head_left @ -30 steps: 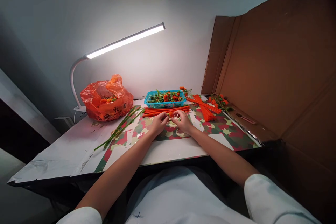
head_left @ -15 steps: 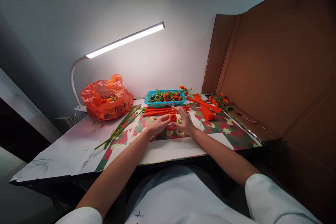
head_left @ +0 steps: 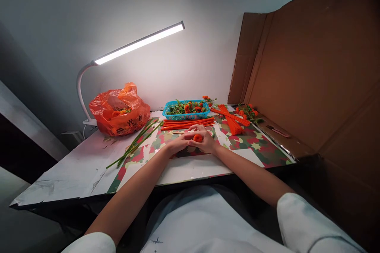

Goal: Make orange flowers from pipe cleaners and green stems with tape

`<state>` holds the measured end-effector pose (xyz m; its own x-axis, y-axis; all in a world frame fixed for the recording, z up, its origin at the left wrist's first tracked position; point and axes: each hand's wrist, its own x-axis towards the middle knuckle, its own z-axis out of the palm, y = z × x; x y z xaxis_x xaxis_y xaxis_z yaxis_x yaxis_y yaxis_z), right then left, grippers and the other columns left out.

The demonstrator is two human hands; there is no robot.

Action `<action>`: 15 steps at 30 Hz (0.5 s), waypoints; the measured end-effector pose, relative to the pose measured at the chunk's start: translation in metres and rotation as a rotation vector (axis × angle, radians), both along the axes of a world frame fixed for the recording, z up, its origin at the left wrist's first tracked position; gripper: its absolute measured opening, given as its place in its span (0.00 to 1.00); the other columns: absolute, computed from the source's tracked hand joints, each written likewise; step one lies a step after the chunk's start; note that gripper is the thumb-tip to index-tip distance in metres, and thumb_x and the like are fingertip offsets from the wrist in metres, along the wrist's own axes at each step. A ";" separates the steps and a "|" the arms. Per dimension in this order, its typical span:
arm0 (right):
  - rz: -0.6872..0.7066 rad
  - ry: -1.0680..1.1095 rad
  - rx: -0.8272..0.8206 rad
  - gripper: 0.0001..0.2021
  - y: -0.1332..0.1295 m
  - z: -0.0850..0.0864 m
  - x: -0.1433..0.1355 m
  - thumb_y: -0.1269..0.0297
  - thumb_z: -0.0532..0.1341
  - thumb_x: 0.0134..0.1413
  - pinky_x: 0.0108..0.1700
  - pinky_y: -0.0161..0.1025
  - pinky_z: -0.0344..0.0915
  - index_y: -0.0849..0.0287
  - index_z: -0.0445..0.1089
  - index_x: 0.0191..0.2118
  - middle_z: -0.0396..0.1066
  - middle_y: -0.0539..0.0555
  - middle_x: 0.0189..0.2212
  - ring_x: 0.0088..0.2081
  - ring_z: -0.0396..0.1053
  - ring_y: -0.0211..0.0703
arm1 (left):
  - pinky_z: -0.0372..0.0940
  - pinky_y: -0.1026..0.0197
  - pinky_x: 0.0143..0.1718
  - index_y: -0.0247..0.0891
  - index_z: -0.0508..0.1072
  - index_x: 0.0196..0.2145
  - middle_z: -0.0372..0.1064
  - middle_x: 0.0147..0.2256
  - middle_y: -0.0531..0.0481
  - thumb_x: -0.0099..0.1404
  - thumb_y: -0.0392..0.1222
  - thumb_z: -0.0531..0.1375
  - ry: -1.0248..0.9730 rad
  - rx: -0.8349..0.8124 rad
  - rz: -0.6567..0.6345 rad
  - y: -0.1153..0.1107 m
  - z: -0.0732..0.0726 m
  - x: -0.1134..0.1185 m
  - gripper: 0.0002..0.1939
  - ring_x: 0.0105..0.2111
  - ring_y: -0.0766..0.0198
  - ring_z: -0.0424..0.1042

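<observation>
Both hands meet over the middle of the table, around a small fluffy orange flower head [head_left: 198,138]. My left hand [head_left: 178,143] has its fingers closed at the flower's left side, and my right hand [head_left: 207,142] curls round it from the right. The flower's underside and any stem are hidden by the fingers. Just beyond the hands lies a row of orange pipe cleaners [head_left: 184,124]. A thin light stick [head_left: 178,133] and a pale round thing, partly covered by my right hand, are close by.
Behind stands a blue basket [head_left: 185,117] of orange flowers with green stems. To the left are green stems [head_left: 132,145], an orange plastic bag [head_left: 127,120] and a lit lamp [head_left: 139,44]. Rightward lie crossed orange pipe cleaners [head_left: 233,122], more flowers [head_left: 246,112] and a cardboard wall [head_left: 311,67].
My right hand's raised fingers have come down and folded over toward my left hand. The hands are closer together, and the flower head has shifted slightly right and down.
</observation>
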<state>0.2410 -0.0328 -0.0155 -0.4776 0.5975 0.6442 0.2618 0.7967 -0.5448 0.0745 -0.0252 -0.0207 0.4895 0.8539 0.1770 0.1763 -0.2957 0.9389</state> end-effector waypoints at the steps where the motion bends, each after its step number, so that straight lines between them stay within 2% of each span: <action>1: -0.004 -0.009 0.000 0.14 0.000 0.000 0.000 0.50 0.60 0.52 0.52 0.44 0.59 0.49 0.76 0.41 0.66 0.53 0.44 0.47 0.61 0.44 | 0.63 0.63 0.30 0.36 0.77 0.33 0.69 0.25 0.51 0.50 0.49 0.64 0.000 0.007 0.001 0.000 0.000 0.000 0.16 0.28 0.64 0.66; 4: -0.024 -0.059 -0.018 0.14 0.001 0.000 0.000 0.50 0.60 0.53 0.53 0.45 0.58 0.48 0.76 0.41 0.66 0.53 0.46 0.48 0.62 0.46 | 0.62 0.62 0.30 0.35 0.77 0.32 0.69 0.25 0.49 0.50 0.51 0.65 -0.016 -0.007 -0.031 -0.002 0.001 0.000 0.17 0.28 0.63 0.67; 6: -0.036 -0.083 -0.024 0.17 0.003 -0.002 0.000 0.49 0.61 0.51 0.55 0.47 0.57 0.48 0.74 0.45 0.66 0.53 0.48 0.49 0.61 0.47 | 0.63 0.62 0.30 0.35 0.76 0.31 0.69 0.25 0.49 0.50 0.53 0.65 -0.033 -0.036 -0.062 -0.004 0.002 0.001 0.18 0.29 0.62 0.67; 9: -0.090 -0.062 -0.020 0.32 0.008 -0.007 0.001 0.46 0.62 0.47 0.57 0.51 0.54 0.48 0.60 0.59 0.60 0.56 0.54 0.54 0.57 0.51 | 0.64 0.62 0.32 0.34 0.74 0.30 0.70 0.28 0.48 0.50 0.55 0.64 -0.079 -0.043 -0.046 0.000 0.010 0.001 0.20 0.30 0.63 0.68; 11: -0.163 -0.068 -0.076 0.40 0.011 -0.010 0.003 0.44 0.62 0.47 0.59 0.53 0.50 0.47 0.49 0.64 0.55 0.57 0.58 0.59 0.52 0.53 | 0.64 0.63 0.33 0.34 0.72 0.29 0.68 0.26 0.49 0.51 0.55 0.63 -0.200 0.053 0.156 0.007 0.021 -0.006 0.19 0.28 0.66 0.67; 13: -0.196 -0.096 -0.115 0.40 0.012 -0.012 0.005 0.44 0.60 0.49 0.59 0.52 0.50 0.46 0.44 0.65 0.53 0.57 0.59 0.60 0.51 0.53 | 0.63 0.65 0.28 0.36 0.68 0.28 0.64 0.21 0.54 0.54 0.56 0.59 -0.401 0.202 0.541 0.018 0.038 -0.027 0.18 0.22 0.70 0.64; 15: -0.224 -0.096 -0.107 0.38 0.013 -0.014 0.006 0.45 0.57 0.52 0.58 0.50 0.53 0.45 0.43 0.65 0.54 0.56 0.58 0.59 0.52 0.52 | 0.59 0.68 0.22 0.38 0.66 0.27 0.58 0.18 0.57 0.57 0.53 0.56 -0.568 0.330 0.905 0.028 0.059 -0.063 0.14 0.17 0.72 0.59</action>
